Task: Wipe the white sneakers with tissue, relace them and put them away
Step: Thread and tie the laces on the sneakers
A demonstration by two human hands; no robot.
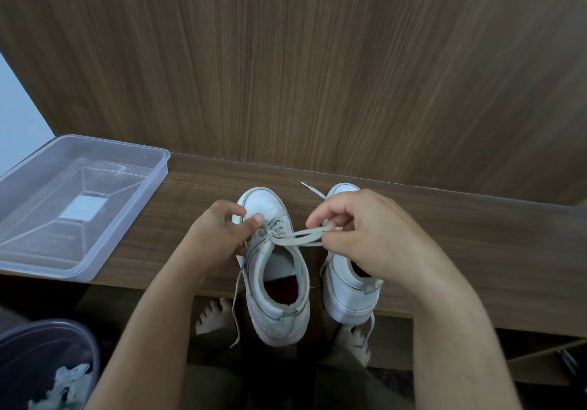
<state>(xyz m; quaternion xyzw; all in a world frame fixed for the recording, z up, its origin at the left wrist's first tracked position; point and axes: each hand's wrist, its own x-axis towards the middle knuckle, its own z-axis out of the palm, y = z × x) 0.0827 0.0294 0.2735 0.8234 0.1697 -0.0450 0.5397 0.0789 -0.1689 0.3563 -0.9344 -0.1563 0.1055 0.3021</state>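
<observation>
Brown wood-grain shelf (444, 250) against a matching back panel. On it: clear plastic box (82, 206) at left; two white sneakers, left (273, 269) and right (346, 282), heels overhanging the near edge.

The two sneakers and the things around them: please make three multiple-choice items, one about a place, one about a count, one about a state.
1. Where does the clear plastic box stand?
A. left of the sneakers
B. right of them
C. upon them

2. How many sneakers are on the wooden shelf?
A. one
B. two
C. three

3. What does the right hand do?
A. lies flat
B. holds tissue
C. pinches a lace

Key: 1 A, it stands at the shelf's left end. 2 B, the left sneaker and the right sneaker. 3 C, the lace runs taut from its fingers to the left hand.
</observation>
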